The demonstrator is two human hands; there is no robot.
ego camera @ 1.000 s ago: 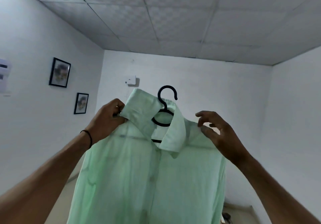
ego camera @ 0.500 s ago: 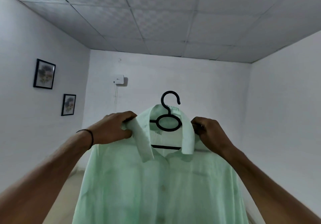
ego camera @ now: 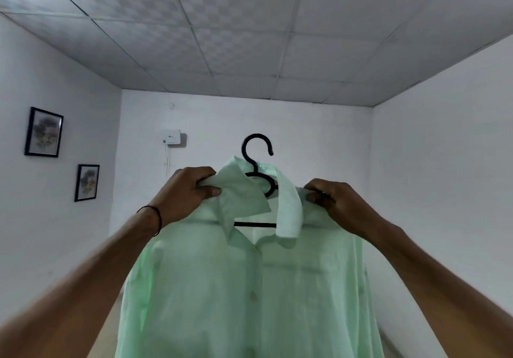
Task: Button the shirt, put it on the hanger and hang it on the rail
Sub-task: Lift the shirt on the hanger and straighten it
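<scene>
A pale green shirt [ego camera: 249, 288] is held up in front of me, buttoned down its front, with the collar open at the top. A black hanger [ego camera: 256, 149] sits inside it; its hook rises above the collar and its bar shows through the neck opening. My left hand [ego camera: 186, 191] grips the shirt's left shoulder beside the collar. My right hand [ego camera: 336, 202] grips the right shoulder just past the collar. No rail is in view.
White walls and a tiled ceiling surround me. Two framed pictures [ego camera: 44, 131] hang on the left wall. A small white box [ego camera: 172, 137] with a cable is mounted on the far wall behind the shirt.
My right hand has closed onto the shirt's right shoulder. The collar has been turned and the shirt now hangs squarer on the hanger, facing me.
</scene>
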